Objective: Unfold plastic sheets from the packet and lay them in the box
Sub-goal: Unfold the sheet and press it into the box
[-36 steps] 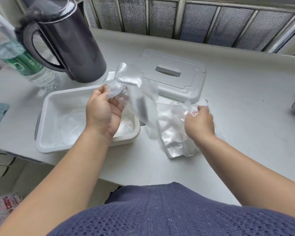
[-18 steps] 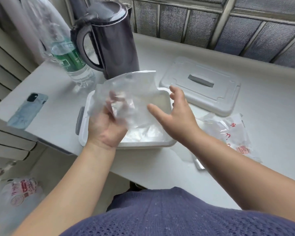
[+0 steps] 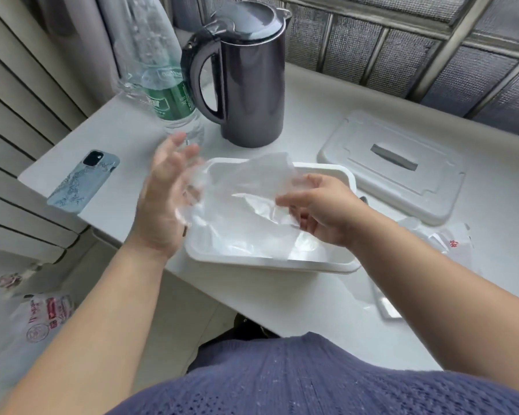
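The right hand has left the clear red-printed packet on the bench and now pinches the thin clear plastic sheet. The left hand has let go, fingers spread, and the sheet has dropped across the white rectangular plastic box.

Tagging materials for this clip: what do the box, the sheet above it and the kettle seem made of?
The box: white opaque plastic, smooth, moulded rim. The plastic sheet: thin clear film, creased, box showing through. The kettle: dark glossy shell with highlights; metal or plastic, cannot tell.
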